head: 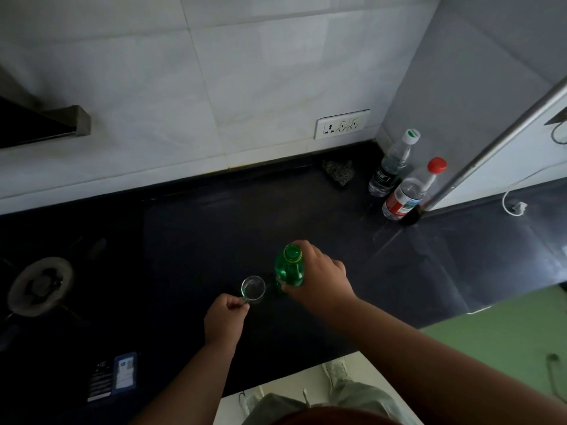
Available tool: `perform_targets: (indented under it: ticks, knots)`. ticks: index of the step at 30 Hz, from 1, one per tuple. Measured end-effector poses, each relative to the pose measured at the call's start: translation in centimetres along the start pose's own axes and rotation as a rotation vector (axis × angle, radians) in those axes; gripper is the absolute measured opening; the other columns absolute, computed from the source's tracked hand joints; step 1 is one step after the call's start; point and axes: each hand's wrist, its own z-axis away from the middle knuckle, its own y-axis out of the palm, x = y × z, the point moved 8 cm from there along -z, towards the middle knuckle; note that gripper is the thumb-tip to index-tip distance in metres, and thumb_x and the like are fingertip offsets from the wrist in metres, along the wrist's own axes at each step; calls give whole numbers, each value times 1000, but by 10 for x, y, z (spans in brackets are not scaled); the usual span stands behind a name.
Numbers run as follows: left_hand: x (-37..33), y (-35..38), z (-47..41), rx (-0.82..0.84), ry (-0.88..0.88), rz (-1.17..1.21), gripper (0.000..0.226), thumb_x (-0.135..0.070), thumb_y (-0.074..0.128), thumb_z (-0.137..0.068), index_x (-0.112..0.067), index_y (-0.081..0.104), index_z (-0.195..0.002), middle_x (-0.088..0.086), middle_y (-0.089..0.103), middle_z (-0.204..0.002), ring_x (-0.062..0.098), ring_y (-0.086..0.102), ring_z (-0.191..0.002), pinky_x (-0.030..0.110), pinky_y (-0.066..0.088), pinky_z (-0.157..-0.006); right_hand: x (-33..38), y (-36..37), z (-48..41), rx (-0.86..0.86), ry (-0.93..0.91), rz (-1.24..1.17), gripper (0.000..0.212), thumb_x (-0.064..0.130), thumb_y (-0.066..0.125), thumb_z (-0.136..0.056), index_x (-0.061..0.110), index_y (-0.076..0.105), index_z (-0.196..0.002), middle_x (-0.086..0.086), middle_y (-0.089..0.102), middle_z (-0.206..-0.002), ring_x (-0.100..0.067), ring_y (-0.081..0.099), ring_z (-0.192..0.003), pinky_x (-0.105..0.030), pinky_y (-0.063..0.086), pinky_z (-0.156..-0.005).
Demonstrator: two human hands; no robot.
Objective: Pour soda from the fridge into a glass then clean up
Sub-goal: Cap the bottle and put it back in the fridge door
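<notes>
A green soda bottle (287, 268) stands upright on the dark counter (190, 228), its mouth uncapped. My right hand (319, 271) wraps around the bottle's right side. Just left of the bottle sits a small clear glass (253, 288). My left hand (225, 320) is closed on the glass's handle at its near edge. I cannot tell whether the glass holds any liquid.
Two clear plastic bottles stand at the back right, one white-capped (392, 164), one red-capped (411, 191), beside a metal pole (491, 142). A gas burner (41, 285) lies at the left. A wall socket (342, 124), a crumpled cloth (339, 172) and a labelled card (124, 372) are also here.
</notes>
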Motion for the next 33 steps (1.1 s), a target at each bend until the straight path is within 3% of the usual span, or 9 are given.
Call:
perform_targets:
  ticks: [4,8,12,15,19,21,24,27,33]
  knots:
    - [1,4,-1,65,-27,-14,21,-10,77,-81,-19,63,-93,-2,68,-96,17,65,-90,28,45,-66,-6,4,-5,170,-66,7,104,29,78,-79,41,8,-155,6,33,-159,-22,34,-146,-53,21,-119]
    - [-12,2,3,102,2,-30,64,-2,78,-66,-23,56,-123,4,62,-122,21,61,-106,38,52,-86,-28,-6,-18,199,-10,39,110,11,70,-79,39,0,-158,5,22,-164,-24,25,-149,-54,23,-118]
    - [-73,-23,27,-7,311,-267,101,-23,86,-61,-37,36,-148,-7,44,-147,20,41,-136,46,39,-106,-56,-2,-38,217,75,165,88,18,63,-88,33,15,-160,4,18,-166,-28,23,-150,-53,26,-115]
    - [-120,-24,52,38,600,-362,109,-43,86,-63,-43,24,-152,-20,33,-152,4,33,-139,34,26,-109,-73,13,-49,281,115,256,76,26,60,-94,33,22,-159,3,14,-167,-29,21,-151,-55,27,-115]
    - [-152,-12,73,155,771,-383,102,-63,79,-65,-47,25,-150,-31,25,-154,-10,26,-138,28,16,-115,-90,30,-52,302,165,310,71,24,60,-96,35,25,-158,0,16,-167,-32,22,-151,-55,30,-115]
    - [-159,-9,77,174,790,-325,89,-63,76,-68,-45,36,-146,-30,36,-150,-10,32,-136,34,22,-119,-97,36,-51,294,171,303,69,21,60,-96,35,29,-156,-1,21,-165,-32,27,-148,-53,34,-114]
    - [-160,-2,76,190,758,-234,67,-51,77,-76,-41,51,-137,-35,48,-129,-15,40,-125,37,37,-114,-104,40,-48,261,173,264,59,16,55,-96,35,40,-151,0,32,-158,-28,36,-141,-47,41,-110]
    - [-156,4,75,186,728,-218,53,-49,74,-82,-40,55,-131,-27,58,-123,-7,52,-119,34,46,-106,-111,44,-44,246,179,225,53,13,53,-97,31,47,-147,0,38,-153,-26,40,-136,-41,44,-107]
    - [-152,10,77,176,692,-268,52,-48,69,-86,-39,51,-134,-19,58,-129,-1,52,-121,31,46,-106,-118,47,-39,224,148,214,48,9,53,-97,28,53,-141,-1,45,-145,-25,42,-132,-36,45,-105]
